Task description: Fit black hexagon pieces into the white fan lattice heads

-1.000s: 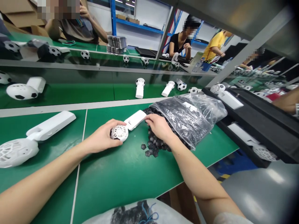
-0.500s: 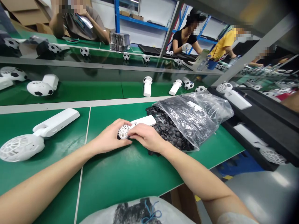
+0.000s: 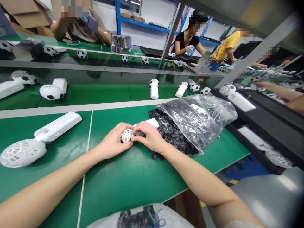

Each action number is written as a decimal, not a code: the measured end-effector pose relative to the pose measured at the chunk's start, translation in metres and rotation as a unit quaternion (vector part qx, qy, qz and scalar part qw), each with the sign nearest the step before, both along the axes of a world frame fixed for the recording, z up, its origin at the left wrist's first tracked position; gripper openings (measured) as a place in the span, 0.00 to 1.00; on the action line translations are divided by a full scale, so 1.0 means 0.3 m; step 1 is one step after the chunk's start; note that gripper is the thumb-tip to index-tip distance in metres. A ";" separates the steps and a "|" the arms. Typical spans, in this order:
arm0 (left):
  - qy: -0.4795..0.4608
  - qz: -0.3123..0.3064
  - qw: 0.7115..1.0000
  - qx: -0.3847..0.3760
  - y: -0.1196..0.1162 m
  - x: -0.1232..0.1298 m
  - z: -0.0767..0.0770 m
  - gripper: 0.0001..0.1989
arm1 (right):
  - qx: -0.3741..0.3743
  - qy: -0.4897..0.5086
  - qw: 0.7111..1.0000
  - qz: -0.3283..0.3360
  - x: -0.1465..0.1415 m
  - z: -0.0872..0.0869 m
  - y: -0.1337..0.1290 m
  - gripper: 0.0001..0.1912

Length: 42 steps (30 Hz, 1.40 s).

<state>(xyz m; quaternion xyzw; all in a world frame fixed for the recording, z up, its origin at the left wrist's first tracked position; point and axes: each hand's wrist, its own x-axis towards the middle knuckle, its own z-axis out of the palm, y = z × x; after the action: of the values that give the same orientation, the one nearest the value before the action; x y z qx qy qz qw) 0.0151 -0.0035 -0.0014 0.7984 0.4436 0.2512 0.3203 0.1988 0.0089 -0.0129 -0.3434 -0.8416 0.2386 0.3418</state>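
A white wall (image 3: pixel 103 15) stands behind blue shelving (image 3: pixel 147 25), and bright light streaks a dark window (image 3: pixel 133 7) at the top. Green-topped tables (image 3: pixel 118 190) cross the room; at lower right, glossy grey floor (image 3: pixel 266 202) catches pale reflections.

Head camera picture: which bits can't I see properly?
- Head view: the side of the latticed ball covered by the left hand.
- Head view: part of the white handle, behind the right hand.
- Head view: whether the right fingertips pinch anything; too small.
- Head view: black pieces under the plastic bag, blurred by shine and creases.
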 end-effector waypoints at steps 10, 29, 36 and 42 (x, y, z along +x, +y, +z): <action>-0.002 0.064 0.998 0.025 0.027 -0.018 0.057 0.21 | 0.051 -0.122 0.976 -0.175 0.078 0.058 0.002 0.06; 0.304 0.335 0.890 0.059 0.551 -0.467 0.110 0.33 | -0.025 -0.383 0.884 -0.266 0.158 0.055 0.037 0.07; 0.385 0.253 0.883 0.090 0.459 -0.424 0.115 0.22 | 0.002 -0.307 0.914 -0.265 0.143 0.022 0.053 0.07; 0.354 -0.027 0.933 0.059 0.191 -0.171 0.154 0.31 | -0.049 -0.112 0.971 -0.204 0.126 -0.004 0.061 0.07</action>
<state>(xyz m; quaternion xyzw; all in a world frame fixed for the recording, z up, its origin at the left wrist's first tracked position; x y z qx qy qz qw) -0.0362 0.0538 0.0448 0.8648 0.4909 -0.0307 0.1010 0.2367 0.0270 -0.0141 -0.5487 -0.7738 0.1653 0.2698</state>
